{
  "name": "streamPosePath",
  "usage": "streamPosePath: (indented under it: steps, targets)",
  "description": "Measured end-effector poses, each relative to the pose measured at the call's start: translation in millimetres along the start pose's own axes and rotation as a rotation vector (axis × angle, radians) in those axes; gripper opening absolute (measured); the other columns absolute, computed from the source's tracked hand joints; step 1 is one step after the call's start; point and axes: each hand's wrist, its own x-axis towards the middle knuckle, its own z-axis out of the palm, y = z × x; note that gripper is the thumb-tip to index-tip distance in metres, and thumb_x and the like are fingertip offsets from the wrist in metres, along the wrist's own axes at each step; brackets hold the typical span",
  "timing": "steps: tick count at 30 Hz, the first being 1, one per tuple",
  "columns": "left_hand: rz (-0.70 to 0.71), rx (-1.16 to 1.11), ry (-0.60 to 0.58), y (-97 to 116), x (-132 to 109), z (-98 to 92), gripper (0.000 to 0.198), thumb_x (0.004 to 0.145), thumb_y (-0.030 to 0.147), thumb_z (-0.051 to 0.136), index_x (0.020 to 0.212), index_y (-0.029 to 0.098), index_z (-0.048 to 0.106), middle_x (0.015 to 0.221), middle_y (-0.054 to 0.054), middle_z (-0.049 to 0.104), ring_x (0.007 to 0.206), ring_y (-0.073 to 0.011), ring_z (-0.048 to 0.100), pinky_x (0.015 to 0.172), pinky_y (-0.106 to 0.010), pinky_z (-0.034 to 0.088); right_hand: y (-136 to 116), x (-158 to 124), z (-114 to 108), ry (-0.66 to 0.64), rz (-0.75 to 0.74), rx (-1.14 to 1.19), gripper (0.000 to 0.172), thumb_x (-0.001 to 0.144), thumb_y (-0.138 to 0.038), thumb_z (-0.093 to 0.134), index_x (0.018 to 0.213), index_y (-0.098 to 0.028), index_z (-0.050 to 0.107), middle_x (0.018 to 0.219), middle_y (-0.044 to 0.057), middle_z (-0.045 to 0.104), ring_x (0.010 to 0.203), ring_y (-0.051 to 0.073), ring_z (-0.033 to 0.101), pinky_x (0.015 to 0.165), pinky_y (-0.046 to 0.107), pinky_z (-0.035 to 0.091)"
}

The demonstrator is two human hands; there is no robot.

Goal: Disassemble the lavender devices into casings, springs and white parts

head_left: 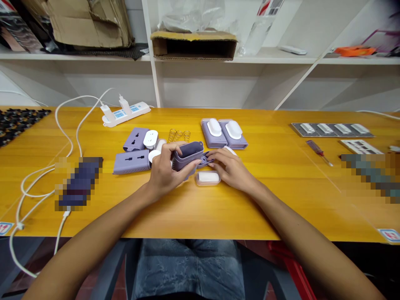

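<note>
Hollow purple casing [186, 157] is held over the tabletop [150, 216], its open top tilted, clamped between the thumb [191, 167] and fingers [173, 147] of the left grip [165, 167]. A smaller purple piece [204, 159], just beside the casing, is pinched in the right grip [231, 166]. Left of the casing, two slotted purple shells [131, 162] are laid on the tabletop. Behind, wire springs [172, 136] are stood, with two white-capped purple units [213, 139] set side by side to their right. Farther back, a white power strip [128, 115] is fitted with two plugs [107, 112].
</note>
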Motion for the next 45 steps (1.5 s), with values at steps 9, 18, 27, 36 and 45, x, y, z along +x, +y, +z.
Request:
streamPosePath:
  steps: [9,18,27,36,45]
  targets:
    - [-0.072,0.026,0.135,-10,8,-7.8,0.050,0.092,0.041,0.089,0.115,0.026,0.047,0.126,-0.010,0.077,0.108,-0.0205,0.081,0.082,-0.033,0.069,2,1,6,0.124,0.109,-0.083,0.013,0.103,-0.025,0.063,0.104,-0.021,0.075,0.111,0.014,0.072,0.092,0.028,0.072,0.084,0.047,0.062]
    - [-0.030,-0.012,0.135,-12,8,-7.1,0.053,0.089,0.037,0.092,0.116,0.026,0.047,0.126,-0.007,0.077,0.108,-0.0192,0.081,0.083,-0.029,0.067,2,0,8,0.125,0.067,0.003,0.020,0.104,-0.026,0.065,0.121,-0.024,0.075,0.134,0.012,0.079,0.125,0.033,0.075,0.110,0.053,0.059]
    - [-0.022,-0.045,0.166,-9,11,-8.5,0.051,0.090,0.036,0.090,0.114,0.026,0.047,0.123,-0.009,0.077,0.108,-0.0205,0.081,0.081,-0.031,0.066,-6,1,3,0.120,-0.013,0.064,0.015,0.106,-0.027,0.067,0.118,-0.026,0.076,0.111,0.009,0.081,0.102,0.030,0.077,0.093,0.050,0.062]
    - [0.040,-0.098,0.316,-17,20,-13.3,0.052,0.094,0.046,0.086,0.105,0.029,0.037,0.124,-0.006,0.073,0.117,-0.0213,0.076,0.098,-0.041,0.061,-25,-3,5,-0.031,-0.143,0.213,0.028,0.106,-0.026,0.067,0.133,-0.027,0.076,0.127,0.011,0.082,0.122,0.032,0.076,0.107,0.055,0.063]
    - [0.125,-0.147,0.269,-11,13,-9.9,0.063,0.082,0.041,0.099,0.100,0.028,0.040,0.125,-0.009,0.078,0.117,-0.0252,0.080,0.090,-0.040,0.067,-37,-8,14,0.038,-0.071,0.260,0.046,0.102,-0.032,0.077,0.146,-0.030,0.065,0.140,0.010,0.077,0.129,0.031,0.075,0.113,0.051,0.062]
